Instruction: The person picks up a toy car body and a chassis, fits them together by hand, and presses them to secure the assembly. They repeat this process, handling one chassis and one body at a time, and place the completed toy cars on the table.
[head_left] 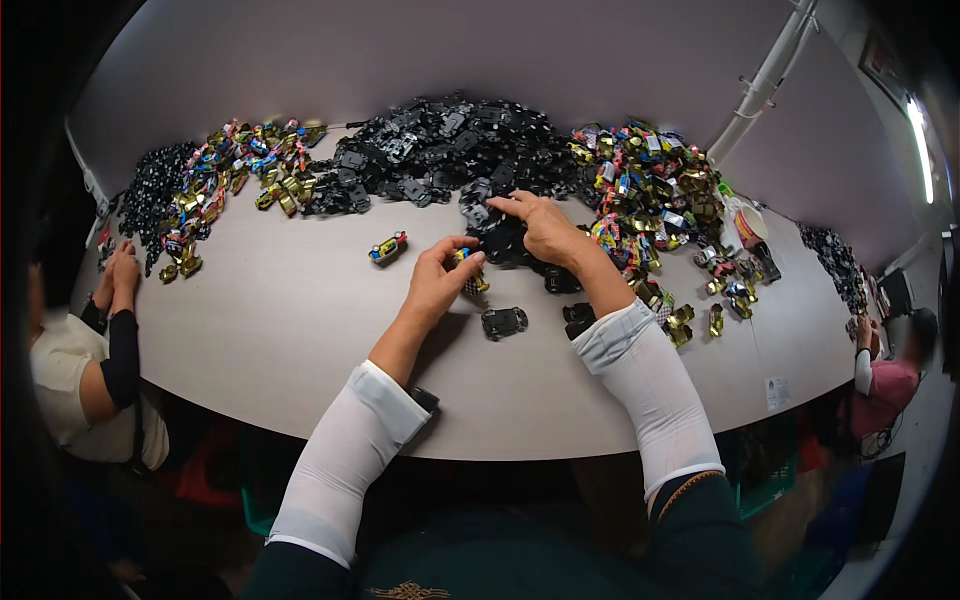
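Observation:
My left hand (438,280) pinches a small colourful toy car body (470,268) just above the grey table (280,320). My right hand (545,225) reaches forward, fingers spread over the near edge of the heap of black toy car chassis (450,140), touching one black piece. A single black chassis (503,322) lies on the table just right of my left hand. A finished yellow and blue toy car (388,246) sits to the left of my hands. Both forearms wear white sleeves.
Heaps of coloured car bodies lie at the far left (250,170) and at the right (655,200). A person's hands (120,275) rest at the table's left edge; another person (880,375) sits at the right end. A white pipe (765,80) runs up the wall.

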